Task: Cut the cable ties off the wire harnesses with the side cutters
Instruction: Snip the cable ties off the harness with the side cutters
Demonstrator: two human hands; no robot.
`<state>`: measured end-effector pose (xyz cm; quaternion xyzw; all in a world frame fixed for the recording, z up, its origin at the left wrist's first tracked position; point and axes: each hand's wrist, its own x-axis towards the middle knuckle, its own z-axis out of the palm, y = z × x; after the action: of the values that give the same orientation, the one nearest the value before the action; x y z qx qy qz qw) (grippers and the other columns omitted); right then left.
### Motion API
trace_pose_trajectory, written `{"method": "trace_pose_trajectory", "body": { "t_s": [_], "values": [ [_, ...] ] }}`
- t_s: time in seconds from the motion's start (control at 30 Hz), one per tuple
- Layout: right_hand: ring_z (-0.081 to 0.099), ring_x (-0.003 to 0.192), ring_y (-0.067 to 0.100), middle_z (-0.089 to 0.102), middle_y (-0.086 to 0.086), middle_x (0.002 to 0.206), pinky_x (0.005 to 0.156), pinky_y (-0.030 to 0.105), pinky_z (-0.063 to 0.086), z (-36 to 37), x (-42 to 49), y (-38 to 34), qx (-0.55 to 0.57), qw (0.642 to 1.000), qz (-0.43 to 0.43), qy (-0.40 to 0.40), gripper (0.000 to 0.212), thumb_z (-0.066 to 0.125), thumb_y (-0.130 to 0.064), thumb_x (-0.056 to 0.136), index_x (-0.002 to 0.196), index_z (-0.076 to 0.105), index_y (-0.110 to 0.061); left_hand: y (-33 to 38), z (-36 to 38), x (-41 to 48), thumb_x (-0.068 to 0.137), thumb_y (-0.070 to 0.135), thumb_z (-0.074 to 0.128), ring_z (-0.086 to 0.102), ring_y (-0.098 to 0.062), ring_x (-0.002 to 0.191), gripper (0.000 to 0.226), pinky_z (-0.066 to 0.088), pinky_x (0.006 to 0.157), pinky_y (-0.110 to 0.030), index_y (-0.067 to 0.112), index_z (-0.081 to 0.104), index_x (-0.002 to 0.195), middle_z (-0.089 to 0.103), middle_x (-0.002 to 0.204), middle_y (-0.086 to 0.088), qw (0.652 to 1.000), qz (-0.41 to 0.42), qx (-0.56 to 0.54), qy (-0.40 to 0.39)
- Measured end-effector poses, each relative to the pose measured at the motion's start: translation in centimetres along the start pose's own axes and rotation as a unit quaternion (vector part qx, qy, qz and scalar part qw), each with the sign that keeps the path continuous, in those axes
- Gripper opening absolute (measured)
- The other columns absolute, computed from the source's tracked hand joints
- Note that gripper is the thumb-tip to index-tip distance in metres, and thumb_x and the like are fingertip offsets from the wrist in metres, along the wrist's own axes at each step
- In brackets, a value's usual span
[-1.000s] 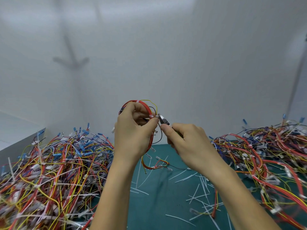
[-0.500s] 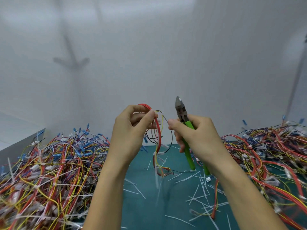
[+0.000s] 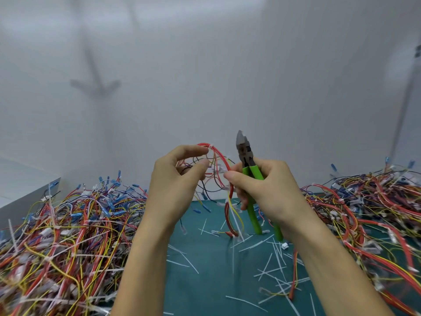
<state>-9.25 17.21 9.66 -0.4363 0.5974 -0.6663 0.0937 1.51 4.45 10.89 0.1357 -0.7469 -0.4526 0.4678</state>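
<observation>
right grip [image 3: 268, 190] clamped on glossy green handles of side cutters [image 3: 244, 148], steel nose up | left grip [image 3: 173, 179] curled round thin red-yellow wire harness [image 3: 224, 164], looped between both grips, just left of cutters | teal bench [image 3: 205, 290], flat white cut ties [image 3: 268, 265] scattered | tangled harness piles [image 3: 68, 224] either side | plain white wall [image 3: 205, 65]

green mat [image 3: 211, 290] | left harness pile [image 3: 68, 236] | right harness pile [image 3: 378, 208] | cut ties [image 3: 279, 254] between

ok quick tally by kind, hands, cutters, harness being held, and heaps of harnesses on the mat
left hand and right hand: 2
side cutters: 1
held harness: 1
left heap and right heap: 2
total: 6
</observation>
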Motion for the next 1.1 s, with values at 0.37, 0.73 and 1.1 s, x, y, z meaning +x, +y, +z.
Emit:
{"method": "trace_pose_trajectory", "body": {
  "t_s": [0.37, 0.73, 1.1],
  "values": [
    [0.05, 0.046, 0.012, 0.055, -0.002, 0.053, 0.046, 0.026, 0.051, -0.5, 0.1, -0.2, 0.041, 0.998, 0.0, 0.038, 0.013, 0.066, -0.01, 0.093, 0.081, 0.068, -0.01, 0.7, -0.3, -0.4, 0.089, 0.012, 0.069, 0.07, -0.013, 0.079, 0.01, 0.057, 0.081, -0.032, 0.018, 0.074, 0.083, 0.074, 0.079, 0.004, 0.984, 0.071, 0.06, -0.153],
    [0.05, 0.046, 0.011, 0.057, -0.004, 0.053, 0.048, 0.022, 0.05, -0.6, 0.3, 0.1, 0.041, 0.998, -0.011, 0.054, 0.011, 0.063, -0.011, 0.095, 0.086, 0.068, -0.008, -0.5, 0.3, -0.3, 0.091, 0.028, 0.068, 0.074, -0.018, 0.088, 0.018, 0.057, 0.081, -0.024, 0.011, 0.073, 0.092, 0.077, 0.088, -0.004, 0.967, 0.018, -0.007, -0.253],
    [0.051, 0.046, 0.011, 0.058, -0.005, 0.053, 0.046, 0.025, 0.05, -0.1, 0.4, 0.6, 0.041, 0.998, -0.017, 0.052, 0.015, 0.067, -0.013, 0.094, 0.079, 0.068, -0.017, 0.8, 1.9, -0.4, 0.103, 0.027, 0.044, 0.071, -0.02, 0.058, 0.051, 0.055, 0.057, -0.02, -0.002, 0.074, 0.074, 0.073, 0.068, -0.015, 0.98, -0.098, -0.092, -0.146]
  ]
}}
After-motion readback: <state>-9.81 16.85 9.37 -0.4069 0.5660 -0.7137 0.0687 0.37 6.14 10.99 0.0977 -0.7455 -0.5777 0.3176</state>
